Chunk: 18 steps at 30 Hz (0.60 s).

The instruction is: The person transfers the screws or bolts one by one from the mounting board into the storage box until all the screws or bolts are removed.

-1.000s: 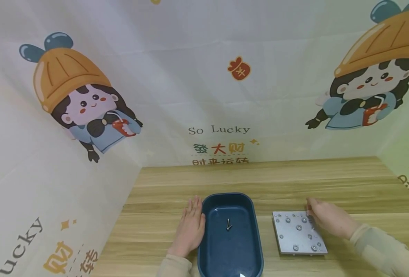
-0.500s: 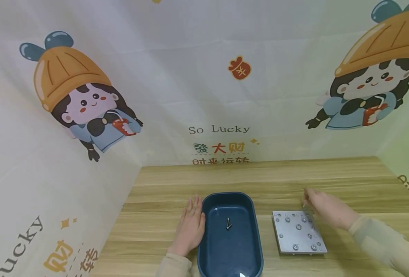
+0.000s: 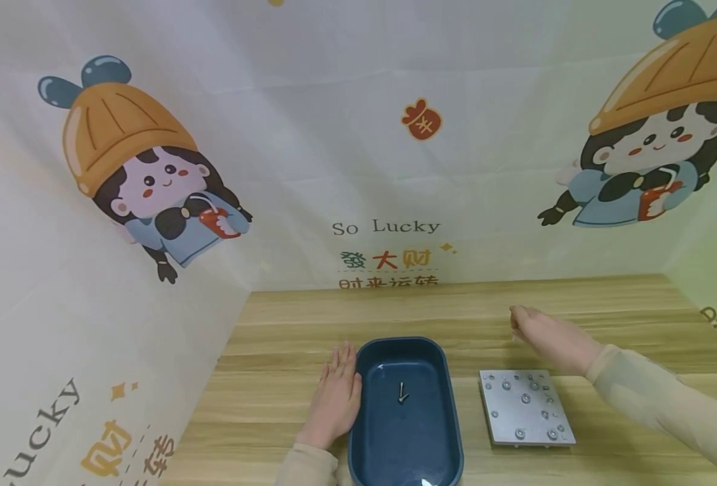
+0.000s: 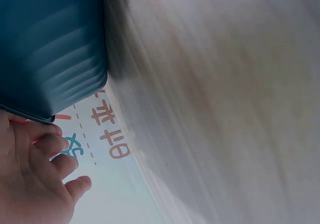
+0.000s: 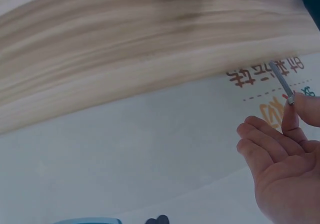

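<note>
The right hand (image 5: 285, 169) pinches a screw (image 5: 281, 80) by its head, shank pointing up-left, at the right of the right wrist view. It should be light, stiff and hard to break, but small enough to twist or slip; the head looks the best hold. At the head view's lower centre, the left hand (image 3: 332, 401), fingers extended, rests against the tray (image 3: 407, 445); the plate (image 3: 503, 420) lies lower right.
</note>
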Motion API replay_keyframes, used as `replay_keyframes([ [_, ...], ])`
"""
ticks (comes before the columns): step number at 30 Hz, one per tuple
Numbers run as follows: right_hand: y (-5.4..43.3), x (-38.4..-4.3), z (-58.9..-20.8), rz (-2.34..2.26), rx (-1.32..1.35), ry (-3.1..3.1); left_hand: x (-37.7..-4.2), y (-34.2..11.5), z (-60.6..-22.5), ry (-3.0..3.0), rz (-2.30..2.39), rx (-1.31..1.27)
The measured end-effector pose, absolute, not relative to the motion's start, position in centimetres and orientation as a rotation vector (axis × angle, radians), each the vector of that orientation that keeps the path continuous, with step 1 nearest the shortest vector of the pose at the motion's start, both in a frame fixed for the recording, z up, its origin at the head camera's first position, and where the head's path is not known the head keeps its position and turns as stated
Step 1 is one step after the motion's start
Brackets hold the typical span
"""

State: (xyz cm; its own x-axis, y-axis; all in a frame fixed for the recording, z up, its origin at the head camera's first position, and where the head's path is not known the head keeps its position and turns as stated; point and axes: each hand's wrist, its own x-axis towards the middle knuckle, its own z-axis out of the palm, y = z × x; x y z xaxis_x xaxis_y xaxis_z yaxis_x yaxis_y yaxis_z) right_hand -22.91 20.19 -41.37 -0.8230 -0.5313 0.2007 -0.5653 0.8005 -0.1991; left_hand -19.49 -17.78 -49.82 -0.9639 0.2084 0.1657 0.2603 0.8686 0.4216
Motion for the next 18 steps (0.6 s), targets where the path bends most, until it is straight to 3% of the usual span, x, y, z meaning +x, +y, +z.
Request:
replay_keyframes([
  [18, 14.7, -24.9, -38.7, 0.306, 0.986, -2.877, -19.4, -17.8, -49.8, -2.936, -0.69, -0.349],
])
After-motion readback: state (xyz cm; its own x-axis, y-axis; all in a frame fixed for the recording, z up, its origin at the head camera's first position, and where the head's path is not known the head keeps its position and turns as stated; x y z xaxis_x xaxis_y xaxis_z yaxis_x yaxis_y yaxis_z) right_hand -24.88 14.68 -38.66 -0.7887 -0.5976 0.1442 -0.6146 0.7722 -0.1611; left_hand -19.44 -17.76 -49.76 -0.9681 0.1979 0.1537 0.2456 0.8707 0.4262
